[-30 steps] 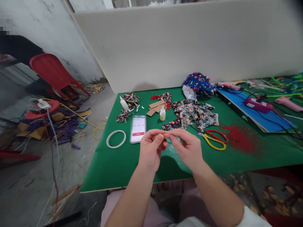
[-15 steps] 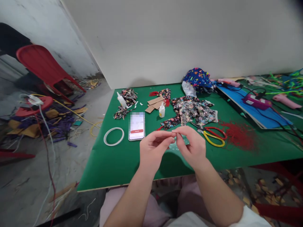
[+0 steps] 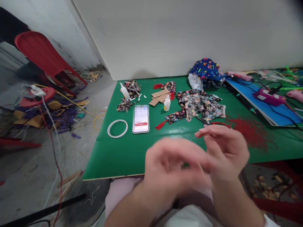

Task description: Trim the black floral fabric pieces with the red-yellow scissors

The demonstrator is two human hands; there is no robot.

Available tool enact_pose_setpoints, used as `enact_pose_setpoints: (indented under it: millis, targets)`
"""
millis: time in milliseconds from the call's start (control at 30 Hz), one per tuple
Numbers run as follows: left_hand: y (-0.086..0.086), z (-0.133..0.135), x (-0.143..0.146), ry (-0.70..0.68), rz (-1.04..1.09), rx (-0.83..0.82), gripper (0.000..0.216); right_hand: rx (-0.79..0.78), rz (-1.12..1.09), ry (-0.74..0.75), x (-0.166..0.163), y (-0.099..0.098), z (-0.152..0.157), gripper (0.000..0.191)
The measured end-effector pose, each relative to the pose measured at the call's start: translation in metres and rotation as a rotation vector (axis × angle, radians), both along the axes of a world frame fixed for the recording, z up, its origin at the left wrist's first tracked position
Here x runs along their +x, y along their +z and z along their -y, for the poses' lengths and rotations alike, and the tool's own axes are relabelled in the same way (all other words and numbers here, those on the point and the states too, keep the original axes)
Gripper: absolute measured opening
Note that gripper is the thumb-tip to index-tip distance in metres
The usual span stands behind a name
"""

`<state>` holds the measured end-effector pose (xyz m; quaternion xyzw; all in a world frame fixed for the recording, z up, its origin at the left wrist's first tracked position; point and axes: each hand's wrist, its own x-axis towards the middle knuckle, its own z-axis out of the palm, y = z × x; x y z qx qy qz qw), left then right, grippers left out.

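Observation:
Both my hands hover close to the camera over the near edge of the green table [image 3: 113, 157]. My left hand [image 3: 170, 164] is smeared by motion, so its fingers cannot be read. My right hand [image 3: 224, 151] is sharper, with its fingers stretched leftward and apart, and nothing visible in them. The two hands overlap at the fingertips. Behind them lie a phone [image 3: 140, 119], a white ring [image 3: 117, 128], a red tassel [image 3: 161, 125] and floral fabric [image 3: 201, 105]. My right hand hides most of the scissors [image 3: 222, 123].
Two small glue bottles [image 3: 167, 103] [image 3: 124, 91], cardboard pieces [image 3: 159, 97], blue fabric [image 3: 207, 69] and red fibre scraps [image 3: 248, 132] lie on the table. A purple glue gun [image 3: 270, 96] sits on a blue board [image 3: 279, 115]. A red chair [image 3: 40, 53] and floor litter are at left.
Both hands have pulled back from the table toward the camera and moved right. They no longer pinch together at the fingertips. The left hand is now blurred.

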<state>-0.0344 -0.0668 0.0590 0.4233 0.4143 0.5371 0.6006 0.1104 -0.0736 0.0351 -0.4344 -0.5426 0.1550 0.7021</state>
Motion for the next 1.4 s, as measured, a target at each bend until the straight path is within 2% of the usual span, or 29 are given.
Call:
enact_pose_setpoints:
  millis: [33, 100, 233, 467, 600, 833, 967, 1067, 1167, 1267, 1400]
  targets:
    - [-0.002, -0.007, 0.008, -0.009, 0.043, 0.032, 0.027, 0.076, -0.013, 0.030, -0.003, 0.008, 0.002, 0.035]
    - [-0.008, -0.021, 0.022, 0.003, 0.218, 0.118, 0.019, 0.125, 0.011, 0.082, -0.008, 0.018, 0.003, 0.041]
    - [-0.020, -0.032, 0.032, 0.034, 0.275, 0.188, 0.020, 0.098, 0.094, 0.120, -0.011, 0.021, 0.000, 0.041]
    - [-0.023, -0.027, 0.030, 0.104, 0.216, 0.250, 0.020, 0.080, 0.160, 0.088, -0.010, 0.016, -0.005, 0.036]
    - [-0.024, -0.027, 0.031, 0.168, 0.167, 0.367, 0.020, 0.087, 0.130, 0.052, -0.013, 0.013, -0.006, 0.033]
    - [-0.034, -0.029, 0.027, 0.270, -0.053, 0.672, 0.030, -0.094, -0.099, 0.051, -0.021, 0.010, -0.009, 0.019]
    - [-0.037, -0.032, 0.023, 0.225, -0.173, 0.798, 0.037, -0.174, -0.302, 0.163, -0.021, 0.006, -0.013, 0.018]
    - [-0.036, -0.035, 0.024, 0.220, -0.109, 0.720, 0.031, -0.221, -0.475, 0.264, -0.019, 0.003, -0.018, 0.020]
    - [-0.034, -0.038, 0.027, 0.214, 0.103, 0.420, 0.021, -0.269, -0.624, 0.317, -0.019, 0.002, -0.021, 0.020]
    - [-0.031, -0.042, 0.030, 0.164, 0.275, 0.153, 0.021, -0.303, -0.685, 0.320, -0.020, 0.002, -0.024, 0.019]
    - [-0.031, -0.046, 0.029, 0.074, 0.345, 0.055, 0.024, -0.321, -0.670, 0.241, -0.020, -0.001, -0.028, 0.017]
